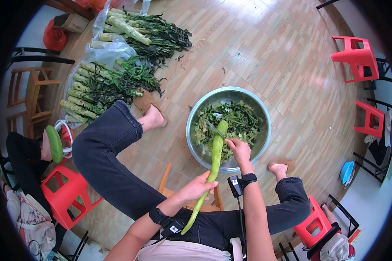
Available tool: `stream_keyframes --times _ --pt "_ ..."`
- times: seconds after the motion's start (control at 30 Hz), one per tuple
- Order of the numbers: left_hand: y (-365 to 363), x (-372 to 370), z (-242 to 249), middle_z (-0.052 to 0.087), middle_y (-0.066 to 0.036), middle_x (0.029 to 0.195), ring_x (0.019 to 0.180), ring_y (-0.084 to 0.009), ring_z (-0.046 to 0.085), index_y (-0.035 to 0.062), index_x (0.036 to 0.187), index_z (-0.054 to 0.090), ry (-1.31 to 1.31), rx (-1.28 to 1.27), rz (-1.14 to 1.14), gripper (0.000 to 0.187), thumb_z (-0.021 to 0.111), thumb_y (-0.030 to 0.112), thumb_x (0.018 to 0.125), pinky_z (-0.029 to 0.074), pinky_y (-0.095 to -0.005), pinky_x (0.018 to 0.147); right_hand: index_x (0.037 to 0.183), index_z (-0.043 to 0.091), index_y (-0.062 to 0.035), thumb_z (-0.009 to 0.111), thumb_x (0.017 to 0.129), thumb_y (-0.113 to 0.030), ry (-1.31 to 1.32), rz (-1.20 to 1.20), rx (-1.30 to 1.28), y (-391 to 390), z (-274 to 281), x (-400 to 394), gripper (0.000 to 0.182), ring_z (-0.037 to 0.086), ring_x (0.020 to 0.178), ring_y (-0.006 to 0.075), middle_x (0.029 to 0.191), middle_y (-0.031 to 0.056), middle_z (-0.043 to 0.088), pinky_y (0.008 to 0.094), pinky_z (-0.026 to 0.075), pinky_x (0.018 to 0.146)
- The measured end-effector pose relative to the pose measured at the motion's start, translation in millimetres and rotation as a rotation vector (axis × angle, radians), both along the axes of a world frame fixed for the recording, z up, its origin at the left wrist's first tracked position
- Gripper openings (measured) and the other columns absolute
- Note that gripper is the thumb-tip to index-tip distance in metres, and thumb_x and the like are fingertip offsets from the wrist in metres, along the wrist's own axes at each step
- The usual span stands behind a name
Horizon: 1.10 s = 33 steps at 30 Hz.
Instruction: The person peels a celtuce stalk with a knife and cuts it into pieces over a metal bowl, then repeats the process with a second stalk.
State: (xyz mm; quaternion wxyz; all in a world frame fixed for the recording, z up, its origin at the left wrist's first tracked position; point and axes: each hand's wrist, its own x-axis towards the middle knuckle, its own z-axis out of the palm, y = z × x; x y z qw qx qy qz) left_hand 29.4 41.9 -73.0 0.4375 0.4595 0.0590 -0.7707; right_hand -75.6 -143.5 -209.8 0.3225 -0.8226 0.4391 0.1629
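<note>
My left hand [200,187] is closed around the lower part of a long, pale green celtuce stem [217,152], which slants up from my lap. The stem's thick upper end reaches over a wide metal basin [268,130]. In my right hand [239,151] is a thin-bladed knife [214,129], its blade lying across the stem near the top. My fingers hide most of its handle. Dark leaves and green peelings [244,119] fill much of the basin, which stands on the floor between my feet.
Unpeeled celtuce stalks with dark leaves [87,87] lie on plastic bags at the left; more stalks [126,28] lie behind them. Red stools [67,193] stand on both sides, with wooden chairs [35,89] at the left. Other people's legs show at the lower edges.
</note>
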Motion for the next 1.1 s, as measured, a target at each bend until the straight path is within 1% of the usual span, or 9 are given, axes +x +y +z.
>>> stream_keyframes --times 0.2,0.27,0.3,0.33,0.4,0.43,0.57,0.93,1.1 --pt "2.1 -2.5 -1.2 0.043 0.004 0.072 0.063 -0.0040 0.046 0.0112 0.139 0.024 0.047 -0.018 -0.040 0.056 0.051 0.019 0.091 0.045 -0.0207 0.051 0.086 0.068 -0.0148 0.054 0.080 -0.053 0.053 -0.076 -0.013 1.7 -20.5 0.5 0.042 0.061 0.069 0.0355 0.070 0.0161 0.063 0.0437 0.047 0.061" --pt "-0.2 -1.5 -0.4 0.045 0.003 0.072 0.062 -0.0050 0.047 0.0097 0.135 0.028 0.023 -0.011 -0.027 0.050 0.051 0.018 0.091 0.045 -0.0221 0.050 0.089 0.069 -0.0124 0.054 0.081 -0.052 -0.065 -0.313 0.150 4.2 -32.1 -9.0 0.043 0.062 0.068 0.0346 0.069 0.0167 0.063 0.0422 0.047 0.060" --pt "-1.3 -1.4 -0.4 0.046 0.001 0.073 0.061 -0.0060 0.048 0.0081 0.131 0.032 -0.006 -0.007 -0.015 0.045 0.050 0.017 0.090 0.045 -0.0236 0.049 0.091 0.069 -0.0078 0.054 0.082 -0.050 -0.152 -0.363 0.147 8.9 -37.2 -12.8 0.046 0.062 0.060 0.0271 0.064 0.0144 0.062 0.0373 0.046 0.058" --pt "-1.6 -2.2 -0.5 0.046 0.001 0.073 0.061 -0.0060 0.048 0.0081 0.131 0.032 -0.006 -0.008 -0.015 0.045 0.050 0.017 0.090 0.045 -0.0236 0.049 0.091 0.069 -0.0078 0.054 0.082 -0.050 -0.152 -0.363 0.145 12.9 -42.3 -16.0 0.046 0.062 0.060 0.0271 0.064 0.0144 0.062 0.0373 0.046 0.058" --pt "-2.0 -3.2 -0.6 0.046 0.002 0.073 0.062 -0.0059 0.047 0.0080 0.131 0.032 0.009 0.001 -0.029 0.045 0.050 0.017 0.090 0.045 -0.0233 0.050 0.086 0.069 -0.0040 0.052 0.085 -0.050 -0.132 -0.596 0.312 20.7 -47.7 -18.4 0.049 0.056 0.048 0.0171 0.059 0.0099 0.058 0.0308 0.043 0.048" --pt "-2.1 -3.5 0.4 0.046 0.002 0.073 0.062 -0.0059 0.047 0.0080 0.131 0.032 0.004 -0.003 -0.033 0.045 0.050 0.017 0.090 0.045 -0.0233 0.050 0.088 0.067 -0.0032 0.047 0.088 -0.052 -0.180 -0.759 0.499 25.0 -47.1 -18.6 0.053 0.044 0.037 0.0106 0.053 0.0042 0.050 0.0251 0.034 0.037" --pt "-4.5 -3.5 7.0 0.046 0.003 0.071 0.062 -0.0044 0.047 0.0080 0.131 0.034 -0.001 0.005 0.027 0.045 0.051 0.019 0.090 0.045 -0.0213 0.051 0.102 0.059 -0.0054 0.039 0.089 -0.055 -0.221 -1.126 0.907 40.2 -40.5 -24.5 0.055 0.033 0.034 0.0096 0.049 0.0004 0.042 0.0236 0.027 0.032" --pt "-10.8 -10.0 4.0 0.048 0.003 0.072 0.063 -0.0045 0.049 0.0079 0.116 0.043 -0.014 -0.006 0.074 0.031 0.053 0.020 0.090 0.046 -0.0219 0.052 0.089 0.066 -0.0070 0.048 0.090 -0.046 -0.266 -0.984 0.650 53.4 15.9 -48.3 0.042 0.034 0.036 0.0062 0.045 -0.0023 0.042 0.0220 0.026 0.035" --pt "-8.9 -30.0 0.6 0.047 0.003 0.072 0.061 -0.0039 0.047 0.0064 0.122 0.040 -0.107 -0.057 0.019 0.037 0.052 0.019 0.089 0.045 -0.0202 0.053 0.091 0.066 -0.0048 0.053 0.090 -0.030 -0.419 -0.680 0.377 58.1 32.3 -79.3 0.028 0.037 0.044 0.0035 0.052 -0.0041 0.045 0.0205 0.029 0.041"
